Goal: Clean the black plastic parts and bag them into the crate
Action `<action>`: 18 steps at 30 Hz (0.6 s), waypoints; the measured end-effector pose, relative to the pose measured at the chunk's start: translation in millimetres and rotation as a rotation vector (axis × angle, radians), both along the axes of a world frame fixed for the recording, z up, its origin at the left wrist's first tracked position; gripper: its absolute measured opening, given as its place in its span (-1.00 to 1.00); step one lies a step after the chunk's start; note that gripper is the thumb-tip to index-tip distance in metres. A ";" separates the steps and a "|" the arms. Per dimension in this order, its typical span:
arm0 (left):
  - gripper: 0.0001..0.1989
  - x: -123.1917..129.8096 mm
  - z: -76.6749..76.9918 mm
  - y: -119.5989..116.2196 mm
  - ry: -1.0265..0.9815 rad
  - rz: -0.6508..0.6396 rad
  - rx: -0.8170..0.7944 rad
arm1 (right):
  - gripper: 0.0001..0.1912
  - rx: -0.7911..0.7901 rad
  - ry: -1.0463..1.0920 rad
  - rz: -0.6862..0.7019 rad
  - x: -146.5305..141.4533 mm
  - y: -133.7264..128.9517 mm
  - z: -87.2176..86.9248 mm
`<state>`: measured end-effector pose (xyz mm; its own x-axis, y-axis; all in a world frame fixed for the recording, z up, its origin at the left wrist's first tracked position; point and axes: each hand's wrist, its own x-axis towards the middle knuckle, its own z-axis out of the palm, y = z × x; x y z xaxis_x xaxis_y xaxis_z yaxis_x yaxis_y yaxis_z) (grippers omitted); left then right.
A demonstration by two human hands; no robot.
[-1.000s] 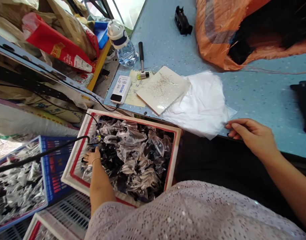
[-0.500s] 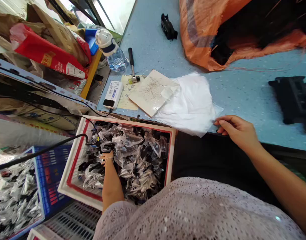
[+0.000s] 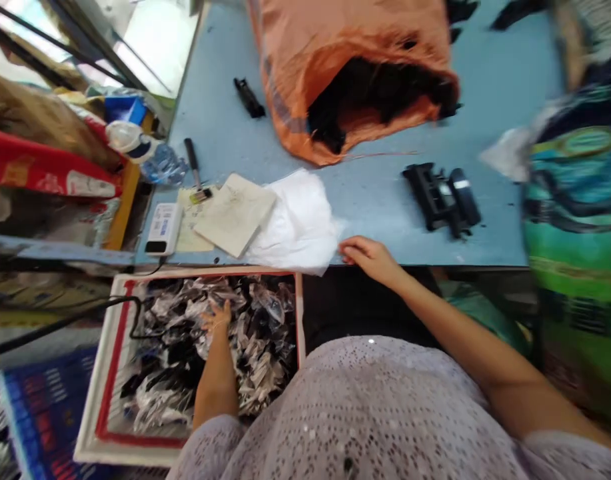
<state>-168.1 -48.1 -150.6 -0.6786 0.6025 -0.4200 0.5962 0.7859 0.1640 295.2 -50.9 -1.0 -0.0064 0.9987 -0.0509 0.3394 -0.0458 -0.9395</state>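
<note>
My left hand reaches down into a white crate with a red inner rim. Its fingers are spread over dark parts wrapped in clear plastic bags, and I see nothing gripped in it. At the table's front edge is my right hand, fingers curled and thumb against them. Its fingertips are at the right edge of a stack of thin white plastic bags; whether they pinch one is hidden. A beige square board overlaps the stack's left side.
An orange woven sack of black parts lies on the blue table. Black plastic parts sit to the right, another further back. A hammer, white box and water bottle stand left. A black cable crosses the crate.
The view has swung to the right, bringing the green sack at the right edge into sight. My left hand's fingers are spread wider over the bagged parts. My right hand stays by the plastic bags.
</note>
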 end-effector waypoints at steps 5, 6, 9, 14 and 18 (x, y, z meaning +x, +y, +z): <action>-0.47 37.1 53.7 3.3 -0.121 -0.167 0.200 | -0.71 0.282 -0.452 -0.100 95.0 -14.2 53.6; -0.57 49.4 66.7 2.2 -0.184 -0.226 0.235 | -0.69 0.282 -0.547 -0.175 118.7 -14.4 64.1; -0.73 106.5 111.3 1.2 -0.451 -0.534 0.389 | -0.67 0.121 -0.840 -0.259 169.0 -0.7 83.2; -0.65 244.0 160.5 43.1 -0.427 -0.970 0.771 | -0.62 -0.165 -1.196 -0.088 154.4 42.4 76.0; -0.54 310.5 152.4 86.6 -0.147 -0.894 0.773 | -0.58 -0.155 -1.027 0.113 139.5 53.9 65.2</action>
